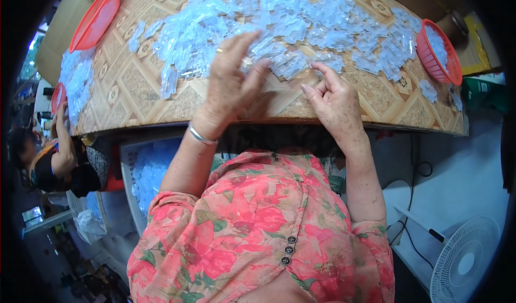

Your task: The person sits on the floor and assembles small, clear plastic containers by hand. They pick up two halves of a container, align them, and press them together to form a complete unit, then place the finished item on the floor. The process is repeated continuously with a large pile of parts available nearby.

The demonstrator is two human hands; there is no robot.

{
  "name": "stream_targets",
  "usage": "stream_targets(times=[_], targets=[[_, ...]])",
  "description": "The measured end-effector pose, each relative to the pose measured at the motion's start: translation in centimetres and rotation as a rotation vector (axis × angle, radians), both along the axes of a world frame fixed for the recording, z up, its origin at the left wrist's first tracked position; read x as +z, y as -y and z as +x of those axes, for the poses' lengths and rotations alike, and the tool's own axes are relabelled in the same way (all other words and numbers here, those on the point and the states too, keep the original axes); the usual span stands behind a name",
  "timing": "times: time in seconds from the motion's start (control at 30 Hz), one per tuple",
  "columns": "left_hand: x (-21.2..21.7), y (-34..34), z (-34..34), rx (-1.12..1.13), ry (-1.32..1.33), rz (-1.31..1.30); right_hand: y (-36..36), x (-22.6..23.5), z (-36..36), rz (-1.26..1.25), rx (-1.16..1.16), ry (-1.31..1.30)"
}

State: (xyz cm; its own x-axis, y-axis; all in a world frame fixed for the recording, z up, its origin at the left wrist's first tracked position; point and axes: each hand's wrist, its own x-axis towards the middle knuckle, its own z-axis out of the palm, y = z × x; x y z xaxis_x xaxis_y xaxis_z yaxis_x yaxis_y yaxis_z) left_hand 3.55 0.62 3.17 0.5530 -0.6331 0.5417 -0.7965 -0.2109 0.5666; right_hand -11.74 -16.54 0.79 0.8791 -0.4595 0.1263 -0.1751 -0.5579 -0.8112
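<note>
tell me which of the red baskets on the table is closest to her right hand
The red basket at the table's right edge, holding a few clear plastic pieces. It lies nearest the right hand; the other red basket sits at the far left corner.

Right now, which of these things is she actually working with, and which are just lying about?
In use:
- left hand, spread open over the clear plastic pieces
- right hand, fingers curled at the pile's near edge
- patterned table

Lying about:
- red basket at the right end, holding a few pieces
- red basket at the far left
- white fan on the floor
</note>
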Motion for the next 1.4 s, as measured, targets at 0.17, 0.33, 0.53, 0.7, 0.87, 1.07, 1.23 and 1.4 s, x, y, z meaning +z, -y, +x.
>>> stream_targets(times=[0.17,0.33,0.53,0.7,0.87,1.07,1.23,1.4], targets=[[-1.8,-0.7,-3.2,-0.075,-0.153,-0.086,-1.6,2.0,3.7,-0.481,-0.057,-0.285],[-2.3,-1.9,-3.7,-0.073,-0.351,-0.109,-1.0,0.7,3.4,-0.489,-0.074,-0.165],[-1.8,-1.0,-3.3,-0.184,-0.619,-0.053,0.2,2.2,1.0,-0.285,0.165,-0.038],[-2.6,1.2,-3.4,-0.311,-0.811,-0.098,0.0,2.0,0.1,-0.083,0.173,0.101],[-2.8,2.1,-4.7,-0.384,-1.165,-0.348,-2.6,0.7,-1.0,0.574,-0.008,0.399],[-2.3,2.5,-5.3,-0.395,-1.222,-0.292,-1.0,-0.4,-1.9,0.537,-0.061,0.268],[-2.6,2.8,-5.4,-0.403,-1.236,-0.266,-0.1,0.0,-2.8,0.492,-0.013,0.208],[-1.6,2.9,-5.8,-0.346,-1.31,-0.281,3.5,-0.1,-4.1,-0.153,-0.337,0.212]])
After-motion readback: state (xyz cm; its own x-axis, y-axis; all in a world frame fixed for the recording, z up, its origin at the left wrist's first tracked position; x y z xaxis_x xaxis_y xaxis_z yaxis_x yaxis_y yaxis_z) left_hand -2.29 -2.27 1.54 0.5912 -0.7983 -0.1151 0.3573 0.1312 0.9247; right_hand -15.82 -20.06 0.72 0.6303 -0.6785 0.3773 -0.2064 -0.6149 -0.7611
